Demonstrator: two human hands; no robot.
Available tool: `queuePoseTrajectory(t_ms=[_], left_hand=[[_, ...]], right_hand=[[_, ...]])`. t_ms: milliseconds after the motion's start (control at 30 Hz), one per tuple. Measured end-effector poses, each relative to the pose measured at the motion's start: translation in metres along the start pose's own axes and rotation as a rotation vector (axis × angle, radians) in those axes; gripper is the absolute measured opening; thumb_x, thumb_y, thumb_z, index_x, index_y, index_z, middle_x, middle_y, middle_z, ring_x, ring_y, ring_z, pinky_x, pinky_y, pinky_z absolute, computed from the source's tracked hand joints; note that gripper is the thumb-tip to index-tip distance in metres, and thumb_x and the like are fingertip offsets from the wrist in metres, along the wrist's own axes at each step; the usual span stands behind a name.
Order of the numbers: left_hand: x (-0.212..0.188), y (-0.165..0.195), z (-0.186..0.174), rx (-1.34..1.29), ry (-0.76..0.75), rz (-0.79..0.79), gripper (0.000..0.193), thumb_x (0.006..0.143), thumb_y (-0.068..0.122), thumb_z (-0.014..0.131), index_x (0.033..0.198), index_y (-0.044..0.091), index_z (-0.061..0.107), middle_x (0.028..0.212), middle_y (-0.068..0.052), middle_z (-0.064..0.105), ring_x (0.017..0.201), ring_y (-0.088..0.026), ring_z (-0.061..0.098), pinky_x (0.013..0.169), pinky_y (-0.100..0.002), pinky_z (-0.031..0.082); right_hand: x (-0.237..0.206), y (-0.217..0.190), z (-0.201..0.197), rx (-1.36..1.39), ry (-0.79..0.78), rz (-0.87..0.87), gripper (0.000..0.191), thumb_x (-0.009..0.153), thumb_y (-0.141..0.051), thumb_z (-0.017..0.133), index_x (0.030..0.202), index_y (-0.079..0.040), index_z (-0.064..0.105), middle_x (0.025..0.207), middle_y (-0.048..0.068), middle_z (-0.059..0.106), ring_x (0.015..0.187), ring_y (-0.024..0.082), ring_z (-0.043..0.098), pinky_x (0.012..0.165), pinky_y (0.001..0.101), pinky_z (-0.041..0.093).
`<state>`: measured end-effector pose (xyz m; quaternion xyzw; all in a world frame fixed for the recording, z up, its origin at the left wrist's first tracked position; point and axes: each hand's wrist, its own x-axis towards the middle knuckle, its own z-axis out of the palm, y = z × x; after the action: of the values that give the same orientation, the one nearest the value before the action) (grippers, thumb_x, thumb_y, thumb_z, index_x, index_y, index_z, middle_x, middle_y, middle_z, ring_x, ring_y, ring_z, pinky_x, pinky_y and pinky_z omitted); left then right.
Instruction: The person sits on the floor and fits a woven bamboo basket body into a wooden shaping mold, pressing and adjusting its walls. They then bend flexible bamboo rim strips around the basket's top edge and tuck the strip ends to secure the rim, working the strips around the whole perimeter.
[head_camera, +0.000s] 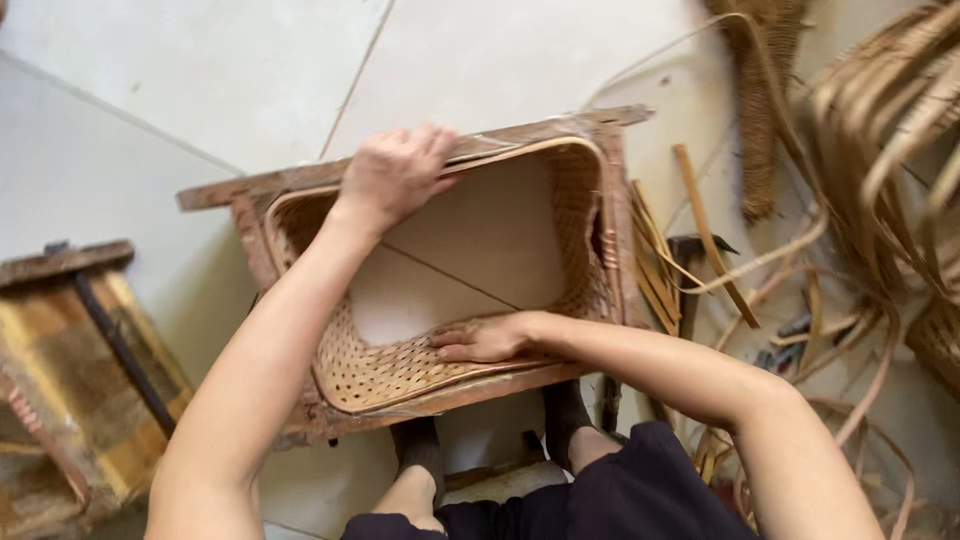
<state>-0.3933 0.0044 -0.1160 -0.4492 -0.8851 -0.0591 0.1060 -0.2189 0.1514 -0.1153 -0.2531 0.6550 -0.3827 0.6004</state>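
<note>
My left hand clamps the frame rim at 11 o'clock, steadying it. Right hand lies flat, pressing the weave against the near wall at 6. Frame stands on the floor, cane strips at 2.

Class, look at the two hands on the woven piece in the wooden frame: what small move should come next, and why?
Probably press the right hand flatter along the near woven wall, because the cane rim there bows off the wooden frame, while the left hand steadies the far rail.
</note>
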Motion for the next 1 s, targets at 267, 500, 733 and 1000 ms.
queuePoseTrajectory(t_ms=[267, 500, 733, 1000], left_hand=[[-0.042, 0.044, -0.036, -0.126, 0.048, 0.111, 0.083, 0.102, 0.047, 0.068, 0.164, 0.011, 0.026, 0.170, -0.017, 0.022, 0.154, -0.033, 0.024, 0.126, -0.055, 0.016], [-0.099, 0.107, -0.046, -0.410, 0.092, -0.130, 0.056, 0.097, 0.029, 0.068, 0.149, 0.017, 0.049, 0.164, -0.011, 0.037, 0.155, -0.030, 0.025, 0.129, -0.050, 0.018], [-0.044, 0.121, -0.098, -0.877, 0.174, -0.304, 0.046, 0.102, 0.020, 0.066, 0.146, 0.012, 0.056, 0.148, -0.003, 0.061, 0.147, -0.028, 0.050, 0.124, -0.046, 0.042], [0.009, 0.133, -0.188, -1.566, 0.305, -0.144, 0.035, 0.110, 0.024, 0.055, 0.143, 0.014, 0.058, 0.115, -0.005, 0.068, 0.104, -0.017, 0.069, 0.090, -0.032, 0.062]], right_hand=[[-0.185, 0.059, -0.062, 0.170, 1.693, -0.104, 0.024, 0.110, -0.024, 0.052, 0.121, -0.009, 0.068, 0.112, 0.008, 0.075, 0.105, 0.018, 0.072, 0.095, 0.0341, 0.062], [-0.192, 0.179, -0.019, -0.491, 1.442, 0.617, 0.014, 0.094, -0.020, 0.074, 0.093, -0.008, 0.068, 0.088, 0.014, 0.072, 0.079, 0.031, 0.070, 0.067, 0.0421, 0.056], [-0.220, 0.082, -0.020, -0.663, 1.708, 0.412, 0.009, 0.100, -0.013, 0.069, 0.100, -0.004, 0.066, 0.091, 0.013, 0.068, 0.075, 0.028, 0.068, 0.062, 0.0397, 0.055], [-0.136, -0.049, 0.007, -0.444, 1.434, -0.495, 0.020, 0.089, -0.004, 0.071, 0.108, 0.000, 0.064, 0.084, 0.008, 0.063, 0.073, 0.020, 0.064, 0.064, 0.0348, 0.051]])
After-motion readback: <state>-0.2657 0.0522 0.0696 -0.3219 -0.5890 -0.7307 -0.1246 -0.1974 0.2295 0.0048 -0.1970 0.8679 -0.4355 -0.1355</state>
